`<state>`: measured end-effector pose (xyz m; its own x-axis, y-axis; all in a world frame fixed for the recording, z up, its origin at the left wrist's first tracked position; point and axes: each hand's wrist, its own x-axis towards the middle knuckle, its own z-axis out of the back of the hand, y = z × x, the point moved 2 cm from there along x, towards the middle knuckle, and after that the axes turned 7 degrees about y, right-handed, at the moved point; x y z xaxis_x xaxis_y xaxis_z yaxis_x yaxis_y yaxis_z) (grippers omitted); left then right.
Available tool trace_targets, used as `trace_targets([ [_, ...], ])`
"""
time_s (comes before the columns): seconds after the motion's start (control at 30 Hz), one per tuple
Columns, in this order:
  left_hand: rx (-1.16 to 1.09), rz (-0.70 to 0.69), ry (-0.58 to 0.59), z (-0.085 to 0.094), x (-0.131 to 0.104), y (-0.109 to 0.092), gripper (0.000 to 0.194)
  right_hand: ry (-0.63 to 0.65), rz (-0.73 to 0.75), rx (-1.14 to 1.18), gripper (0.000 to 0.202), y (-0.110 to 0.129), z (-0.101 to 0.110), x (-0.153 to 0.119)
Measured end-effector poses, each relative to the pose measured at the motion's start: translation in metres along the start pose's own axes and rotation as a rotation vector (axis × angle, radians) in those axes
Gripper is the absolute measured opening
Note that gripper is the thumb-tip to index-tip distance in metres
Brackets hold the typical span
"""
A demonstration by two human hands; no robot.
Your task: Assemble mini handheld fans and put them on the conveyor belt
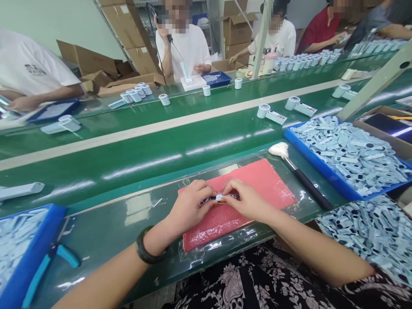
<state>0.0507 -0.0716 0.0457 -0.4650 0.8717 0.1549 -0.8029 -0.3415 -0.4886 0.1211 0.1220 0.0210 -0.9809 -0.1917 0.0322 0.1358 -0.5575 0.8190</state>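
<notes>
1. Left hand (189, 206): fingers curled in, thumb and fingertips pinched onto the left end of a small part (220, 198). Dark bracelet (144, 249) on the wrist.
2. Right hand (247, 201): fingers bent, pinching the right end of the same part; both hands meet over it, fingertips nearly touching.
3. Small part: light-coloured w/ dark bit, mostly hidden by the fingers; exact shape can't be told. Held just above or on the pink mat (257, 180), near its middle.
4. Pink mat: flat, inside a clear plastic sleeve, on the green bench edge directly in front of the person.
5. Brush (299, 174): white head, black handle, lying just right of the mat, handle pointing toward the person's right.
6. Blue tray, right (322, 169): heaped w/ pale blue flat pieces. A second heap of the same pieces (373, 231) sits nearer the person, below it.
7. Blue tray, left (35, 253): also holds pale blue pieces; blue-handled pliers (51, 262) lie beside it.
8. Green conveyor belt (128, 141): runs across behind the mat, carrying white round caps and strip parts (273, 113), spaced apart.
9. Far side: other people seated across the belt, hands at own trays; cardboard boxes (128, 30) stacked behind.
</notes>
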Motion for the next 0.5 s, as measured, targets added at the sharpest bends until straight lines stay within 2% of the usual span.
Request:
trace_targets([
  [0.07, -0.002, -0.007, 0.028, 0.002, -0.003, -0.002, 0.006, 0.046, -0.013, 0.052, 0.015, -0.003, -0.004, -0.003],
  [0.13, 0.005, 0.014, 0.076, 0.001, -0.009, -0.005, 0.008, 0.100, -0.007, 0.010, 0.036, -0.001, -0.006, -0.007],
  [0.2, 0.041, 0.034, 0.110, -0.004, -0.014, -0.010, 0.014, 0.150, 0.002, -0.064, 0.046, 0.003, -0.008, -0.012],
  [0.37, 0.186, 0.052, 0.058, -0.015, -0.019, -0.022, 0.014, 0.116, 0.045, -0.208, 0.031, 0.008, -0.014, -0.017],
  [0.5, 0.147, 0.036, 0.084, -0.015, -0.017, -0.024, 0.014, 0.112, 0.078, -0.199, 0.031, 0.004, -0.017, -0.019],
])
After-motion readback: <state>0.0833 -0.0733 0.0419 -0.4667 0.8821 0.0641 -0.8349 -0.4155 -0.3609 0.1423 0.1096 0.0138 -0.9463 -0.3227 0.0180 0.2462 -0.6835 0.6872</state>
